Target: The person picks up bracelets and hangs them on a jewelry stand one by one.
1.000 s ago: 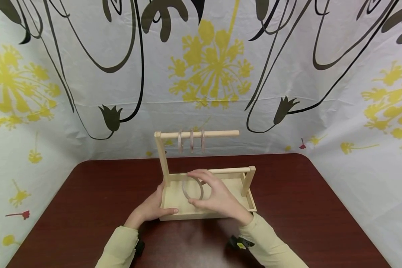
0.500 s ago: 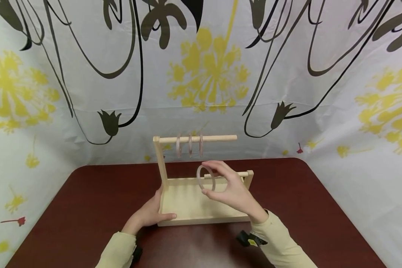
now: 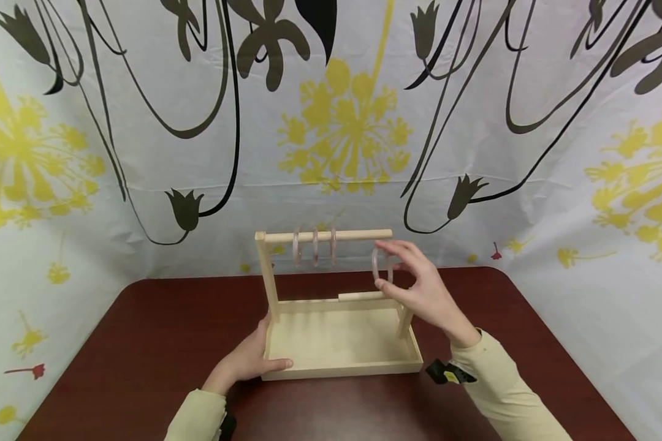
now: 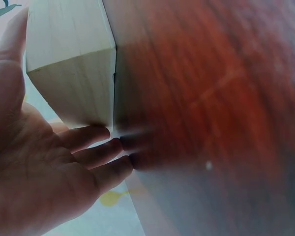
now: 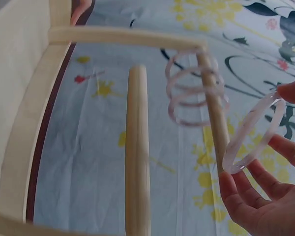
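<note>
A pale wooden bangle stand (image 3: 342, 370) with a tray base stands on the table. Three pinkish translucent bangles (image 3: 296, 248) hang on its upper bar (image 3: 364, 234). My right hand (image 3: 427, 293) pinches another bangle (image 5: 249, 122) between thumb and fingertips, at the right of that bar's free end in the head view. Below it runs the shorter lower bar (image 3: 358, 296), partly hidden by the hand. My left hand (image 3: 247, 355) holds the tray's left end, thumb over the front rim; in the left wrist view its fingers (image 4: 105, 152) lie against the wood.
The dark red-brown table (image 3: 143, 343) spreads around the stand. A white curtain (image 3: 116, 239) with yellow and dark plant prints hangs close behind the table and along both sides. The left post (image 3: 268, 275) carries the upper bar.
My right hand has carried the bangle from over the tray up and to the right, to beyond the upper bar's free end. The left hand stays on the tray.
</note>
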A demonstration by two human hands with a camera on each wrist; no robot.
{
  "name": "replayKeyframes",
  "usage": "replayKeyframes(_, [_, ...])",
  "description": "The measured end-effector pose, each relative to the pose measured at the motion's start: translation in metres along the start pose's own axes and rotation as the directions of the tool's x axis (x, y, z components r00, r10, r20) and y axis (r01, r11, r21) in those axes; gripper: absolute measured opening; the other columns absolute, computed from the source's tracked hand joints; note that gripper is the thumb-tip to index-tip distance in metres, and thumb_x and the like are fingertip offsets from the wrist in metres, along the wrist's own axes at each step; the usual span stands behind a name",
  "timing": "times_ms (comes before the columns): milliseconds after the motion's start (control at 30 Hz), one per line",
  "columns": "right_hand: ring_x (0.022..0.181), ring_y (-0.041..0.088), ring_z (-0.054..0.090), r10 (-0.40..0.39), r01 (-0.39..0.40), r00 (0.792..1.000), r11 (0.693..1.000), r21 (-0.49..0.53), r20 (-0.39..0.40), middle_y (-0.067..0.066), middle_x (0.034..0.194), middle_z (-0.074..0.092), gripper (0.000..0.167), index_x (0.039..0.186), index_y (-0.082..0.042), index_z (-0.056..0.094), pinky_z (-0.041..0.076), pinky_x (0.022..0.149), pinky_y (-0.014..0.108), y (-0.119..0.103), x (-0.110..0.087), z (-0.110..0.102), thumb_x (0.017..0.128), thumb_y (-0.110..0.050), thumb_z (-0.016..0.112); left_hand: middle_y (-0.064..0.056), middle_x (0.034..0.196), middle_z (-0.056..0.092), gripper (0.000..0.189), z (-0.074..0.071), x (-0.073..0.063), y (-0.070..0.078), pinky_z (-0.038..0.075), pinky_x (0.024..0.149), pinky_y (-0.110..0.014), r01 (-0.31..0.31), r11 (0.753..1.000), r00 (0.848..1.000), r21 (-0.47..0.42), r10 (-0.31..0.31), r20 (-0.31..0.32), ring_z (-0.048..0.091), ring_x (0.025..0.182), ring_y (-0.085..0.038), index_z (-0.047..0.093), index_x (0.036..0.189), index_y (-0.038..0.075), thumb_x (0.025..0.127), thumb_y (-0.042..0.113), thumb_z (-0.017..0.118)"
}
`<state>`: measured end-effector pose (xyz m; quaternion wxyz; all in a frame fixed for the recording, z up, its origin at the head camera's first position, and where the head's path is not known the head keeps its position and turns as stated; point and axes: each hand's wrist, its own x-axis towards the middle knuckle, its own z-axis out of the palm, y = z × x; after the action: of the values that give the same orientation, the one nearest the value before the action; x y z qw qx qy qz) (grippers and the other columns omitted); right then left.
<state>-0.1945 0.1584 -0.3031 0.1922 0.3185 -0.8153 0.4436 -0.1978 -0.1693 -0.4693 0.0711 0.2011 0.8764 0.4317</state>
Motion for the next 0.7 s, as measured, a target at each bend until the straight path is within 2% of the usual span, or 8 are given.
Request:
replayKeyframes(133, [0.115,0.039,0.048,-0.003,0.002,1.0,1.0,-0.008,-0.016,0.023,0.128,0.048,0.056,0.132,0.006,0.053,0.046,0.087,0.051,0.009,0.006,-0.009,0.08,0.009,0.072,-0.034,0.146,0.027,0.118,0.0,0.0,0.001,0.035,0.099,-0.055,-0.002,1.0,1.0,0.003,0.002,-0.004,0.041,0.127,-0.041,-0.002,0.15,-0.009,0.077,0.03,0.082])
replayKeyframes(300, [0.115,0.042,0.047,-0.002,0.001,1.0,1.0,-0.027,-0.025,0.025,0.128,0.048,0.056,0.133,0.007,0.052,0.046,0.088,0.055,0.019,0.015,-0.016,0.08,0.01,0.07,-0.035,0.146,0.027,0.118,0.0,-0.001,0.002,0.036,0.098,-0.055,0.004,1.0,1.0,0.001,-0.004,0.001,0.041,0.127,-0.042,-0.001,0.15,-0.01,0.077,0.03,0.082])
replayKeyframes(433, [0.119,0.033,0.047,0.024,-0.025,1.0,0.999,-0.042,-0.008,0.017,0.133,0.047,0.058,0.138,-0.003,0.051,0.046,0.092,0.05,0.047,0.021,-0.014,0.084,0.003,0.071,-0.035,0.146,0.026,0.117,0.0,-0.002,0.004,0.035,0.098,-0.055,0.018,1.0,1.0,-0.004,-0.018,0.001,0.04,0.128,-0.043,-0.001,0.149,-0.011,0.077,0.027,0.083])
replayKeyframes(567, [0.122,0.025,0.046,0.018,-0.017,1.0,0.999,-0.046,0.015,0.009,0.135,0.047,0.059,0.14,-0.014,0.051,0.044,0.096,0.044,0.076,0.027,-0.009,0.086,-0.006,0.072,-0.034,0.147,0.025,0.117,0.001,-0.002,0.003,0.035,0.099,-0.055,0.019,1.0,1.0,-0.007,-0.019,0.004,0.039,0.129,-0.042,-0.002,0.15,-0.01,0.077,0.026,0.083])
replayKeyframes(700, [0.12,0.026,0.048,-0.013,0.015,1.0,0.997,-0.081,0.023,0.009,0.133,0.05,0.058,0.139,-0.013,0.052,0.041,0.098,0.046,0.08,0.036,-0.004,0.085,-0.01,0.073,-0.033,0.148,0.025,0.118,0.0,-0.001,0.003,0.036,0.098,-0.055,0.03,1.0,1.0,0.002,-0.03,0.004,0.04,0.128,-0.04,-0.002,0.15,-0.008,0.077,0.028,0.083])
